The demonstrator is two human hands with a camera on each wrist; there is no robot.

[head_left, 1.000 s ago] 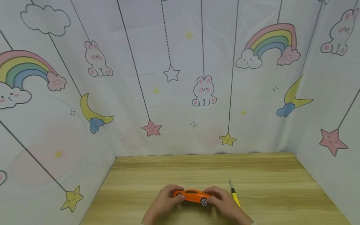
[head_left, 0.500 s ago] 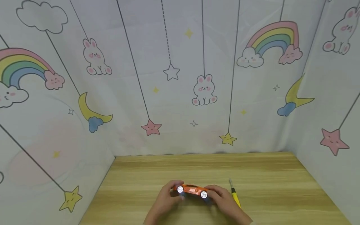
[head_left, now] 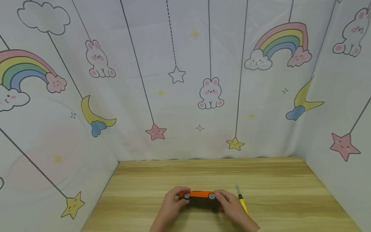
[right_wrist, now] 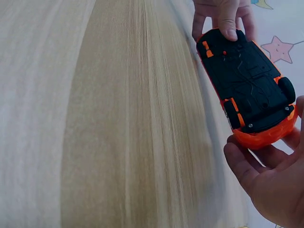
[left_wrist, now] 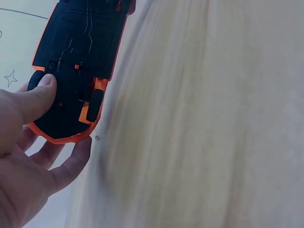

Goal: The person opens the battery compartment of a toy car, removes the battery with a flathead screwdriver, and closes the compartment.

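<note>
Left hand (head_left: 172, 203) and right hand (head_left: 233, 207) grip opposite ends of an orange toy car (head_left: 199, 194) over the table (head_left: 139, 180), its black underside (right_wrist: 251, 78) exposed, apparently for inspection, and the next move seems to call for a steady, even hold.

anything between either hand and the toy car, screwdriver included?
Nothing visible. The left hand and right hand both hold the orange toy car directly, one at each end. The yellow-handled screwdriver lies off to the right hand's outer side.
</note>
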